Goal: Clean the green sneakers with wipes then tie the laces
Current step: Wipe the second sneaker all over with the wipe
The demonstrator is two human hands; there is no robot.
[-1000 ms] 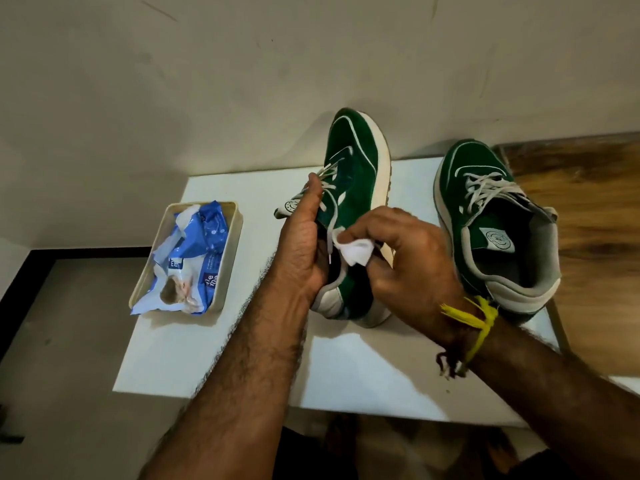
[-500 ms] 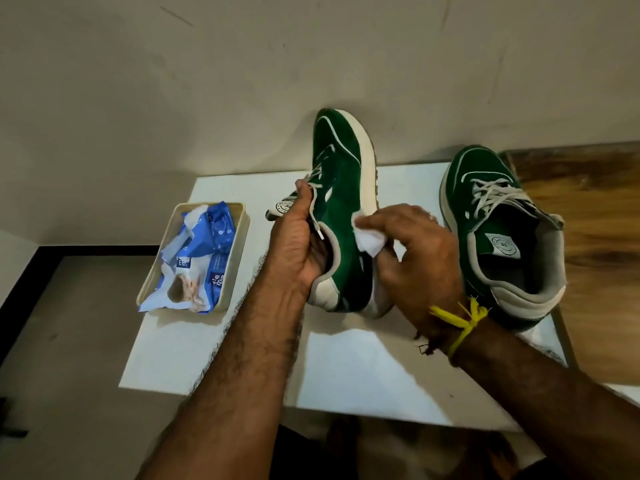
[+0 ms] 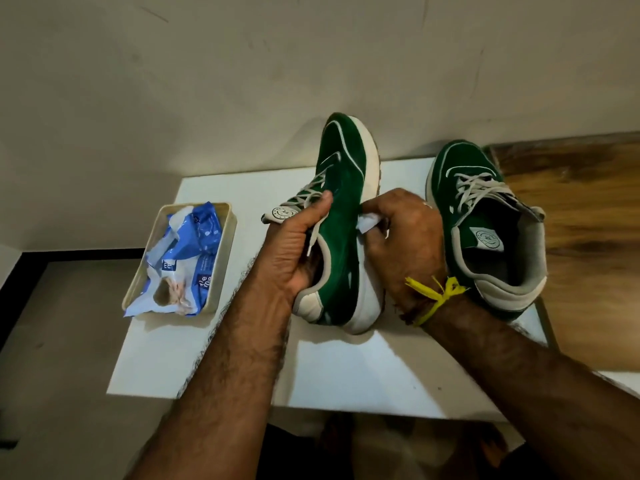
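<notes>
One green sneaker (image 3: 341, 188) with a cream sole is tipped on its side over the middle of the white table (image 3: 214, 341), toe pointing away. My left hand (image 3: 294, 251) grips it at the collar and tongue, thumb by the loose white laces. My right hand (image 3: 401, 237) presses a small white wipe (image 3: 367, 224) against the sneaker's side near the sole. The second green sneaker (image 3: 485, 223) stands upright on the table's right side, its laces loose.
A cream tray (image 3: 227, 244) at the table's left holds a crumpled blue and white wipes pack (image 3: 187, 261). A wall rises just behind the table. A wooden surface (image 3: 588, 220) lies to the right. Floor shows at the left and below the front edge.
The held sneaker has rolled further onto its side, sole turning right. My right hand with the wipe slid up from the heel area to the mid side.
</notes>
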